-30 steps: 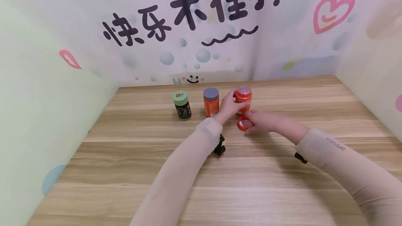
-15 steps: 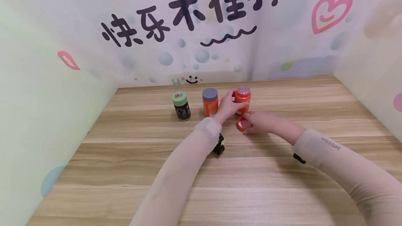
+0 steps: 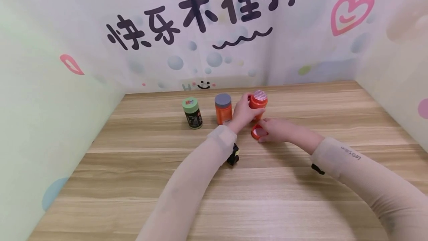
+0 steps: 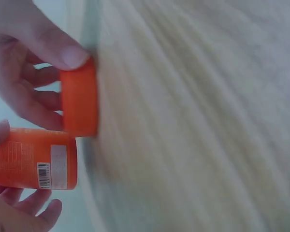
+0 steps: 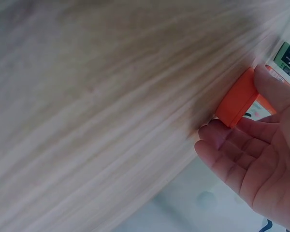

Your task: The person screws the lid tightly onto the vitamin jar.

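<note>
My left hand (image 3: 243, 112) grips an orange jar (image 3: 258, 104) by its side, thumb in front. The jar's mouth carries a patterned seal. In the left wrist view the jar (image 4: 19, 159) shows a barcode label, and its base seems slightly off the table. Just in front of it, my right hand (image 3: 280, 129) holds a red-orange lid (image 3: 254, 134), its pale inside facing up. From the right wrist, the lid (image 5: 237, 99) is pinched between thumb and fingers at the tabletop. The right hand's fingers (image 5: 222, 169) partly curl beneath it.
Left of the hands stands an orange jar with a grey lid (image 3: 223, 109). Farther left is a black jar with a green lid (image 3: 192, 113). Behind the wooden table (image 3: 133, 181) hangs a printed cloth (image 3: 214, 60), and pale walls rise on both sides.
The left hand has raised the jar slightly and shifted it a little right. The right hand keeps hold of the lid in nearly the same place.
</note>
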A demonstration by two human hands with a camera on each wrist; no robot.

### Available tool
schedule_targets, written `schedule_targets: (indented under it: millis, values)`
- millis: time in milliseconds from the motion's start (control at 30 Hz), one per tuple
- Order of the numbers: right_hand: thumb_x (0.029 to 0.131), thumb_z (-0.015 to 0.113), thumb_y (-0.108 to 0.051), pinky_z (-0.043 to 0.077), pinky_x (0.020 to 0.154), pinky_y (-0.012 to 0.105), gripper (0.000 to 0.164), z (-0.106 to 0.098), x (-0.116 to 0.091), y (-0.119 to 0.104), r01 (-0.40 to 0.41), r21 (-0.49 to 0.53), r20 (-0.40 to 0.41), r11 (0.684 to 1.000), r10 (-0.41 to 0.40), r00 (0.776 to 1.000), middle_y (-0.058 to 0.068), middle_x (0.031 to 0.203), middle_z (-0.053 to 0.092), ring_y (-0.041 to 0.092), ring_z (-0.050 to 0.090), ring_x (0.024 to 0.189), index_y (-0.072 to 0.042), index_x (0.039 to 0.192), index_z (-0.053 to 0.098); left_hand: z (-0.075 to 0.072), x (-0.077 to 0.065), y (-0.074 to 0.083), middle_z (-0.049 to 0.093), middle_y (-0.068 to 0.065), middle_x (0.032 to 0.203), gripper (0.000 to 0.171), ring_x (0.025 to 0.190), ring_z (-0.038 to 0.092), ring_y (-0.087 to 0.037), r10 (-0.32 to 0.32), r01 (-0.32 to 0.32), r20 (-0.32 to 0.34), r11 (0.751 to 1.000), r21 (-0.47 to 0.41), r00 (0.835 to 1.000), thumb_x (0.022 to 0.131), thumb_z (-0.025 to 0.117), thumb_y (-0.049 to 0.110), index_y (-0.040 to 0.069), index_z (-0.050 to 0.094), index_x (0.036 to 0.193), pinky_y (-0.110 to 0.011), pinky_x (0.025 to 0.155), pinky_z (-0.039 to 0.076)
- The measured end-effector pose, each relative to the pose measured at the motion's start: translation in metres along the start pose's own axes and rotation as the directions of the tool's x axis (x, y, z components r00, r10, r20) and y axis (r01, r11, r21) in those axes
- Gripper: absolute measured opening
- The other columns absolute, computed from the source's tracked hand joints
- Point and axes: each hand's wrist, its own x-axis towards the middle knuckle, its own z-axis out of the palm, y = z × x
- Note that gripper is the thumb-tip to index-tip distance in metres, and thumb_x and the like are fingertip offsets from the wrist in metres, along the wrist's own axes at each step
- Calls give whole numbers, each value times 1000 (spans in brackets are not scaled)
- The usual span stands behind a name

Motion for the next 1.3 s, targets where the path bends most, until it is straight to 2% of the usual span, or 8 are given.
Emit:
schedule_targets:
  millis: [133,233,433,667,800,1000,1167,1300]
  values:
    - [79,70,-34,51,80,44,54,1,-1,1,2,-3,-18,1000,-2,1000,18,103,62,29,61,90,3,116,53,-6,-4,11,54,-3,124,61,111,52,-16,26,-26,-13,1000,-6,1000,77,74,25,15,41,126,-28,92,46]
    - [79,70,-34,51,81,44,54,2,-1,2,9,-18,-30,1000,-10,1000,18,103,62,30,61,90,3,116,54,-15,-11,19,54,-3,124,61,110,53,-16,58,-58,6,998,-13,998,76,75,25,15,41,126,-26,89,47]
    - [79,70,-34,51,81,43,51,4,-2,4,34,-3,-55,999,-34,998,14,101,64,26,61,88,1,114,55,-42,-36,28,53,-3,124,63,109,55,-17,70,-66,109,997,-34,992,76,75,26,14,41,127,-26,86,48]
    - [80,69,-32,51,76,44,51,5,-1,4,53,-9,-87,999,-53,995,12,95,63,26,61,83,0,116,53,-68,-68,19,52,-6,123,68,110,54,-20,58,-49,226,998,-46,972,74,77,22,9,41,129,-29,91,47]
    - [80,70,-31,51,75,45,49,2,-3,4,40,-31,-91,999,-43,995,15,97,62,30,61,85,1,114,55,-73,-81,10,52,-9,124,68,112,53,-22,44,-37,277,999,-30,960,73,77,20,5,41,129,-30,92,46]
    - [79,70,-35,52,77,44,52,3,-2,3,18,-40,-68,999,-21,997,17,100,62,28,60,87,3,112,56,-75,-95,-2,52,-9,125,66,113,53,-23,15,-10,336,1000,-14,942,74,76,19,6,40,127,-31,92,46]
    - [79,70,-35,52,75,44,53,4,-1,3,10,-35,-62,999,-12,998,16,98,62,27,60,86,3,112,55,-73,-99,-7,50,-10,126,65,115,52,-24,24,-13,354,999,-34,935,75,75,17,5,39,128,-32,92,46]
    - [80,69,-36,51,74,43,51,5,0,2,10,-33,-56,999,-12,998,15,97,61,26,60,85,2,111,55,-72,-99,-12,50,-9,127,66,116,51,-23,2,4,357,1000,-17,934,75,75,17,6,38,129,-31,92,46]
